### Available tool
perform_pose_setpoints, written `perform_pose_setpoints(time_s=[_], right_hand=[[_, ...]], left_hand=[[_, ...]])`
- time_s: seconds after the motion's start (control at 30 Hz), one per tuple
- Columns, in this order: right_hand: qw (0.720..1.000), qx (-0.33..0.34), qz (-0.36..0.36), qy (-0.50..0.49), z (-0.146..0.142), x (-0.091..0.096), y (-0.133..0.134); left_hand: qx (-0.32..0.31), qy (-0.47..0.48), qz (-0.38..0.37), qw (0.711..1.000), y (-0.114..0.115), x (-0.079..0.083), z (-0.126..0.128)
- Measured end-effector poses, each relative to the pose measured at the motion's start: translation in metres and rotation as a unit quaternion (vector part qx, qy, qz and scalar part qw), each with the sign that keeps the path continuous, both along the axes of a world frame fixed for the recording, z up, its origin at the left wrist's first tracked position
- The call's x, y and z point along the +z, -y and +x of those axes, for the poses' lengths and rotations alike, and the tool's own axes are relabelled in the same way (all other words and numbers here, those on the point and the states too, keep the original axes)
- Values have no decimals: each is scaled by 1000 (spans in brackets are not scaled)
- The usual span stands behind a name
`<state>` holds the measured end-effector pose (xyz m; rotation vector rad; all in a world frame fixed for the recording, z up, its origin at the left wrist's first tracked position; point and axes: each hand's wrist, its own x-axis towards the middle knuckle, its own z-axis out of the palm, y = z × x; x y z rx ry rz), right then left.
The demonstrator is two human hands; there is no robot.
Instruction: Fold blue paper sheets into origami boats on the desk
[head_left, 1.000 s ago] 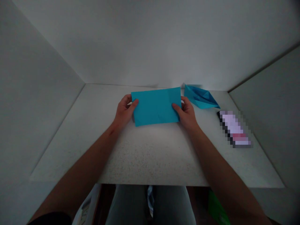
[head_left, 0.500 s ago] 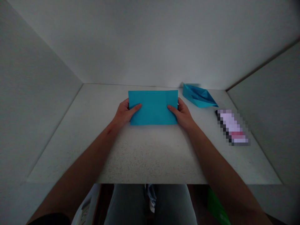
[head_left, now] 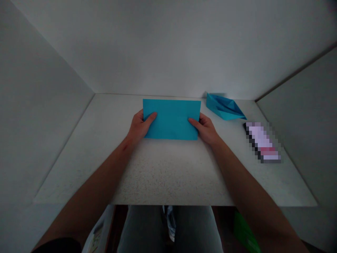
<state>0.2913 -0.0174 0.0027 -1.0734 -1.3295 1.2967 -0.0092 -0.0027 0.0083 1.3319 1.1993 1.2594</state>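
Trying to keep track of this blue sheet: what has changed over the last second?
The sheet of blue paper has turned from a slant to square with the table and slid slightly left. The left hand and right hand kept hold of its two ends, thumbs on top; neither let go. The blue paper boat and the blurred object stayed put.

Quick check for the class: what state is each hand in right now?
Left hand: holding the blue paper by its left edge, thumb on top.
Right hand: holding its right edge, thumb on top.
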Motion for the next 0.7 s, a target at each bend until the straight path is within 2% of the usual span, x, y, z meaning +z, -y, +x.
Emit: perform_pose_setpoints(time_s=[0.27,0.5,0.7], right_hand=[[999,-33,-16,-14,0,-1,-2],[998,-45,-33,-24,1,0,-1],[995,-48,-37,-80,0,2,-1]], left_hand=[[5,26,-15,1000,-3,-4,0],[-37,49,-26,998,-4,-4,-1],[-73,107,-73,989,0,-1,2]])
